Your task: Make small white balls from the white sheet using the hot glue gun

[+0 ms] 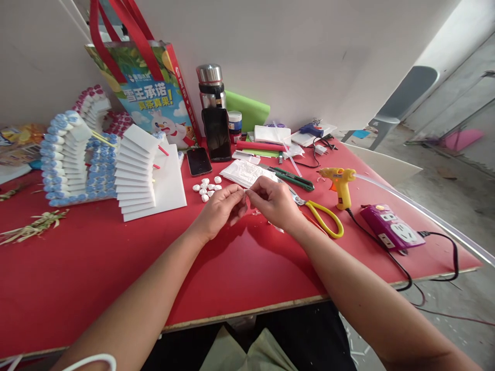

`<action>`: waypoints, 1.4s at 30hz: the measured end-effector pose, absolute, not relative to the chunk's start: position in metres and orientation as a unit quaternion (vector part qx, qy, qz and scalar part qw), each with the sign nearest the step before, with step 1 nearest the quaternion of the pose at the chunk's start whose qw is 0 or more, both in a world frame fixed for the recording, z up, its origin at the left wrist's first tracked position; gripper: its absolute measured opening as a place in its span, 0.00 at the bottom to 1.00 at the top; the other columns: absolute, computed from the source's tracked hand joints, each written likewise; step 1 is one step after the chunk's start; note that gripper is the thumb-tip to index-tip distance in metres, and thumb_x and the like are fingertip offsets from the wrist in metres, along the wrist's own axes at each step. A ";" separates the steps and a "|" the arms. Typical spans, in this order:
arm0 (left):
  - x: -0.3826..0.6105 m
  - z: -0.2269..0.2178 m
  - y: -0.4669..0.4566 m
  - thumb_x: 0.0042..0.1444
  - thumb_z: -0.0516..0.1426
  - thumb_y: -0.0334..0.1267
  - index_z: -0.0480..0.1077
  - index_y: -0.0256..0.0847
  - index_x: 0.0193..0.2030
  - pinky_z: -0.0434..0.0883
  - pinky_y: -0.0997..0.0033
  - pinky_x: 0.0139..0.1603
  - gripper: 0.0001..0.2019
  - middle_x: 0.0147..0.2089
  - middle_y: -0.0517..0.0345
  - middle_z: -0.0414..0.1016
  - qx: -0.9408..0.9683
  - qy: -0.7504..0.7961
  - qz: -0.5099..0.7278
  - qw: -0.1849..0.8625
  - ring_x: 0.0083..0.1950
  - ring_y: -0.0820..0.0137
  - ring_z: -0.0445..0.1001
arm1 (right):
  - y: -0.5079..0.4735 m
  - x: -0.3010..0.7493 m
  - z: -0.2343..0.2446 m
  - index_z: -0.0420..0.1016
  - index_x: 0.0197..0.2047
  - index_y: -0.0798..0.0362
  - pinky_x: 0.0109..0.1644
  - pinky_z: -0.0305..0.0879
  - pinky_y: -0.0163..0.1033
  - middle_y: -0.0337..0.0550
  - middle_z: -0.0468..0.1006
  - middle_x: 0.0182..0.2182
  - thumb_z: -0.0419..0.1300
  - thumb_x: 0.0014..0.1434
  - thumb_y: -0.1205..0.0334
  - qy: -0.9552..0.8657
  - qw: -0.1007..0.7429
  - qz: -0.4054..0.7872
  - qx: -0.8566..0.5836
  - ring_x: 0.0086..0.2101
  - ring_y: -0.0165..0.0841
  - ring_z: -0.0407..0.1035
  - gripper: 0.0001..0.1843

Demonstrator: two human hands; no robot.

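Observation:
Above the red table [232, 273], my left hand [225, 206] and my right hand [273, 200] meet fingertip to fingertip. Both are closed in a pinch around something tiny and pale that the fingers mostly hide. Small white rolled balls [203, 189] lie in a cluster just left of my left hand. Behind the hands is a stack of thin white sheets [247, 172]. Scissors with yellow handles [328, 219] lie beside my right hand, partly covered by it. A green utility knife [294, 179] rests just beyond them.
A yellow glue gun [342, 188] and a purple power strip [392, 226] with cords occupy the right side. White stepped panels [135, 172] and a blue-and-white stepped piece [65, 159] stand left. A phone [199, 161], a steel flask [211, 82] and a printed bag [154, 98] are at the back.

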State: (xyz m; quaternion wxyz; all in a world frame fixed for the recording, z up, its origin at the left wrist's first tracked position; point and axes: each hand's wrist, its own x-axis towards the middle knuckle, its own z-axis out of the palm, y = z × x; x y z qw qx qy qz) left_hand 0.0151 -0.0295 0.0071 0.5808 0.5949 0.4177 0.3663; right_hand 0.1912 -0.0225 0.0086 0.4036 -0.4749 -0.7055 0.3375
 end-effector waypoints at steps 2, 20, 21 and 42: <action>0.016 0.007 -0.032 0.70 0.49 0.47 0.62 0.42 0.33 0.57 0.72 0.25 0.15 0.25 0.63 0.64 0.679 0.453 0.356 0.455 0.24 0.74 0.60 | -0.024 0.189 0.008 0.68 0.29 0.52 0.28 0.57 0.33 0.38 0.75 0.23 0.58 0.60 0.61 -0.682 0.411 0.376 -0.475 0.23 0.28 0.64 0.09; 0.015 -0.009 -0.029 0.68 0.45 0.26 0.71 0.36 0.40 0.60 0.67 0.27 0.13 0.30 0.52 0.75 0.861 0.458 0.144 -0.167 0.28 0.64 0.75 | -0.017 0.184 0.004 0.70 0.23 0.53 0.23 0.59 0.32 0.37 0.75 0.18 0.59 0.51 0.66 -0.568 0.444 0.517 -0.461 0.19 0.27 0.64 0.07; 0.015 -0.009 -0.029 0.69 0.46 0.27 0.72 0.35 0.42 0.61 0.67 0.27 0.14 0.30 0.52 0.76 0.858 0.461 0.143 -0.175 0.28 0.64 0.76 | -0.017 0.184 0.003 0.70 0.23 0.53 0.23 0.58 0.32 0.37 0.75 0.18 0.59 0.52 0.65 -0.571 0.445 0.511 -0.463 0.19 0.27 0.63 0.07; 0.019 -0.012 -0.027 0.70 0.51 0.39 0.77 0.35 0.56 0.72 0.69 0.37 0.17 0.35 0.52 0.80 0.785 0.445 0.394 0.176 0.36 0.66 0.78 | -0.010 0.186 -0.004 0.71 0.29 0.53 0.26 0.58 0.33 0.38 0.78 0.24 0.61 0.54 0.61 -0.589 0.431 0.494 -0.472 0.23 0.29 0.67 0.05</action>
